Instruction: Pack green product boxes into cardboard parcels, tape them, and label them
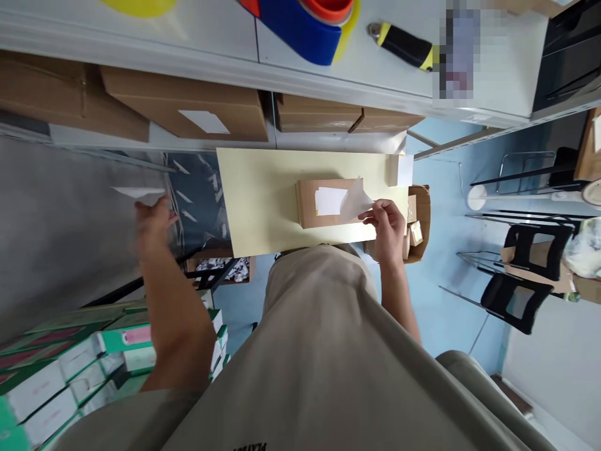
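On the pale yellow board (263, 188) lies a brown cardboard box (307, 219) with a white label (328, 200) on top. My right hand (387, 227) pinches the corner of a thin, translucent white sheet (355, 202), which curls up over the label's right end. Whether the sheet is still joined to the label I cannot tell. Out to the left, my left hand (153, 225) is slightly blurred, its fingers apart. A white paper strip (138, 190) is just beyond its fingertips, seemingly loose; contact is hard to make out.
A small white box (400, 170) stands at the board's right end, beside an open carton (425, 225) of small boxes. The shelf above carries a blue tape dispenser (305, 31) and a utility knife (406, 47). Green-and-white boxes (61, 376) are stacked lower left.
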`<state>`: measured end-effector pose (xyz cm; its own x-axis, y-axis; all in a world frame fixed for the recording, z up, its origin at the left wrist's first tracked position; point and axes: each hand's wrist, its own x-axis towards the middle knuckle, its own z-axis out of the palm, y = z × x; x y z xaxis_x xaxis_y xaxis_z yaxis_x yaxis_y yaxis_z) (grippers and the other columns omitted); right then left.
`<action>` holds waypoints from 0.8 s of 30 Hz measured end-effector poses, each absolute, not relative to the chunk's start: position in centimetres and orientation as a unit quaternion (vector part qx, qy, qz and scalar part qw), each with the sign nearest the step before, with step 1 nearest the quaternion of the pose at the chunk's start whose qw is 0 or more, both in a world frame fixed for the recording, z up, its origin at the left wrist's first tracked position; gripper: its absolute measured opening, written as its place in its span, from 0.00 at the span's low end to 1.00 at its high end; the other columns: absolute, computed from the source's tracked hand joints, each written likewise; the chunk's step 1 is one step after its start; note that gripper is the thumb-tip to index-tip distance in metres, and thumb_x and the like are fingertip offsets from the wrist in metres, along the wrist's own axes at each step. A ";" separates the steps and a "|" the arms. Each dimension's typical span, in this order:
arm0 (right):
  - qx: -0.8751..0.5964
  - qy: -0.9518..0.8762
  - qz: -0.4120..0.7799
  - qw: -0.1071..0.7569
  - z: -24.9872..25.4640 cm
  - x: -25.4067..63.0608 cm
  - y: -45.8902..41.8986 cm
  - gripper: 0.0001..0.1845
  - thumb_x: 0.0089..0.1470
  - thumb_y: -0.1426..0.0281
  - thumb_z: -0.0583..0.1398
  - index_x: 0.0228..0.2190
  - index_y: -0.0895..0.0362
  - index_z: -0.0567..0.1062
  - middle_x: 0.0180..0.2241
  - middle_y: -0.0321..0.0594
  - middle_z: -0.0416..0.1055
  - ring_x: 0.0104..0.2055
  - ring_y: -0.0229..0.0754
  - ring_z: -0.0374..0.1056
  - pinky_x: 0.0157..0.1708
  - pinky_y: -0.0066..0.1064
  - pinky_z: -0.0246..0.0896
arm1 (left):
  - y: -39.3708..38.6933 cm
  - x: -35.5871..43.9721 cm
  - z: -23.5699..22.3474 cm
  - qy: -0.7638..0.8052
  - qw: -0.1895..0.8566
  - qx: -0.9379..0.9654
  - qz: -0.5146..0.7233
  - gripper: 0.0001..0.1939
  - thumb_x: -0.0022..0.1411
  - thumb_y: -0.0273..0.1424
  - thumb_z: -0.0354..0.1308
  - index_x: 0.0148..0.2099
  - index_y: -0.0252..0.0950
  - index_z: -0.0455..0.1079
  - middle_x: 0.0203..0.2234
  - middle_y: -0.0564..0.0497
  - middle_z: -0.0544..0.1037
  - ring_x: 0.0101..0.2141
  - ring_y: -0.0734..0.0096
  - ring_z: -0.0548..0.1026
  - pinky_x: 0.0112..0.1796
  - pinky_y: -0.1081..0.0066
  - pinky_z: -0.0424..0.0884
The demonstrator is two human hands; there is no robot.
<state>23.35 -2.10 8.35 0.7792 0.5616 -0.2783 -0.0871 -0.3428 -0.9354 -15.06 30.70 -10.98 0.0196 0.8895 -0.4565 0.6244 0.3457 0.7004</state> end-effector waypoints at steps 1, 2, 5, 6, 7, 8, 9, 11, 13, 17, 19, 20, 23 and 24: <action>-0.764 -0.162 0.291 0.553 8.1 23.4 -2.1 0.19 0.67 0.49 0.68 0.37 0.50 0.73 0.28 0.31 0.74 0.33 0.41 0.79 0.36 0.32 0.74 | 29.7 -13.6 -10.8 0.692 0.459 0.534 0.161 0.24 0.73 0.45 0.65 0.41 0.44 0.50 0.24 0.64 0.63 0.27 0.76 0.68 0.50 0.50 0.85; -0.764 -0.170 0.284 0.554 8.0 23.4 -2.1 0.19 0.67 0.49 0.67 0.37 0.50 0.73 0.29 0.32 0.75 0.33 0.41 0.79 0.36 0.32 0.74 | 28.3 -12.0 -10.5 0.703 0.467 0.506 0.176 0.23 0.72 0.43 0.67 0.41 0.42 0.53 0.26 0.62 0.67 0.29 0.76 0.71 0.52 0.51 0.83; -0.775 -0.219 0.238 0.544 8.0 23.3 -2.0 0.19 0.71 0.48 0.65 0.39 0.50 0.74 0.35 0.35 0.78 0.36 0.41 0.79 0.38 0.35 0.76 | 22.8 -5.6 -8.1 0.667 0.535 0.468 0.225 0.20 0.66 0.41 0.72 0.44 0.39 0.64 0.37 0.53 0.80 0.39 0.70 0.81 0.56 0.55 0.81; -0.781 -0.240 0.213 0.535 8.1 23.2 -2.0 0.18 0.72 0.48 0.63 0.41 0.50 0.75 0.39 0.37 0.79 0.38 0.42 0.80 0.40 0.36 0.77 | 20.6 -3.3 -6.6 0.633 0.573 0.467 0.232 0.22 0.64 0.44 0.74 0.44 0.40 0.66 0.39 0.51 0.83 0.41 0.67 0.83 0.54 0.57 0.82; -0.787 -0.266 0.188 0.524 8.2 23.1 -2.0 0.17 0.74 0.50 0.61 0.42 0.49 0.75 0.42 0.40 0.80 0.41 0.44 0.80 0.42 0.38 0.78 | 18.2 -1.0 -4.9 0.573 0.636 0.455 0.246 0.23 0.63 0.46 0.75 0.45 0.40 0.68 0.43 0.47 0.85 0.44 0.62 0.85 0.53 0.56 0.83; -0.790 -0.297 0.165 0.510 8.2 23.0 -2.2 0.15 0.75 0.52 0.60 0.43 0.49 0.76 0.46 0.43 0.80 0.46 0.46 0.81 0.44 0.40 0.79 | 15.9 1.2 -3.0 0.514 0.688 0.446 0.251 0.24 0.63 0.50 0.75 0.45 0.41 0.69 0.46 0.45 0.86 0.48 0.57 0.86 0.52 0.55 0.84; -0.789 -0.333 0.149 0.495 8.2 22.9 -2.4 0.13 0.76 0.55 0.59 0.43 0.49 0.77 0.49 0.45 0.80 0.50 0.49 0.80 0.47 0.42 0.80 | 13.8 3.2 -1.1 0.467 0.728 0.434 0.253 0.25 0.63 0.53 0.75 0.44 0.41 0.70 0.48 0.43 0.86 0.51 0.54 0.86 0.52 0.54 0.84; -0.772 -0.412 0.142 0.462 7.8 22.7 -3.1 0.08 0.76 0.61 0.60 0.44 0.48 0.79 0.52 0.48 0.80 0.57 0.53 0.79 0.51 0.46 0.80 | 10.2 6.6 2.3 0.413 0.776 0.398 0.263 0.26 0.63 0.56 0.74 0.43 0.42 0.70 0.50 0.43 0.86 0.53 0.51 0.86 0.51 0.53 0.85; -0.750 -0.479 0.159 0.427 6.9 22.7 -4.1 0.06 0.74 0.65 0.61 0.44 0.48 0.80 0.53 0.49 0.80 0.56 0.54 0.80 0.54 0.48 0.80 | 7.8 8.9 4.5 0.402 0.791 0.362 0.285 0.26 0.64 0.57 0.74 0.42 0.43 0.69 0.48 0.45 0.86 0.54 0.51 0.86 0.52 0.54 0.84; -0.736 -0.540 0.201 0.354 4.7 23.2 -5.9 0.07 0.74 0.68 0.62 0.47 0.48 0.81 0.55 0.49 0.81 0.52 0.53 0.81 0.53 0.47 0.79 | 6.0 11.1 4.7 0.452 0.764 0.352 0.298 0.26 0.60 0.53 0.76 0.43 0.43 0.69 0.46 0.48 0.85 0.55 0.53 0.85 0.52 0.58 0.83; -0.729 -0.555 0.231 0.329 4.1 23.9 -6.6 0.08 0.76 0.67 0.61 0.50 0.49 0.81 0.58 0.50 0.81 0.53 0.52 0.81 0.54 0.46 0.79 | 5.6 11.6 3.9 0.480 0.749 0.350 0.295 0.25 0.58 0.50 0.77 0.44 0.43 0.69 0.45 0.49 0.86 0.54 0.53 0.85 0.51 0.59 0.83; -0.720 -0.560 0.251 0.324 3.9 24.3 -6.8 0.09 0.76 0.66 0.62 0.52 0.49 0.81 0.60 0.50 0.80 0.54 0.51 0.81 0.54 0.46 0.80 | 5.4 11.8 3.5 0.491 0.743 0.345 0.296 0.24 0.58 0.49 0.77 0.44 0.43 0.69 0.46 0.48 0.86 0.54 0.53 0.86 0.51 0.59 0.83; -0.697 -0.537 0.317 0.355 3.6 26.4 -7.3 0.11 0.74 0.63 0.63 0.54 0.49 0.81 0.63 0.49 0.77 0.52 0.49 0.81 0.49 0.42 0.81 | 4.8 12.1 2.6 0.516 0.727 0.338 0.300 0.24 0.59 0.49 0.76 0.44 0.42 0.69 0.47 0.48 0.86 0.54 0.51 0.86 0.51 0.59 0.82; -0.699 -0.511 0.332 0.374 3.5 27.3 -7.3 0.11 0.74 0.62 0.64 0.53 0.50 0.81 0.62 0.49 0.78 0.49 0.47 0.81 0.46 0.41 0.81 | 4.5 12.1 2.4 0.522 0.722 0.340 0.301 0.24 0.59 0.49 0.75 0.44 0.42 0.68 0.47 0.48 0.86 0.54 0.51 0.86 0.50 0.59 0.82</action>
<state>27.34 -7.34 3.53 0.2572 0.9629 -0.0810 0.4664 -0.1971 -0.8623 12.13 4.55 2.44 0.2742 0.7889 -0.5500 -0.0796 0.5885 0.8045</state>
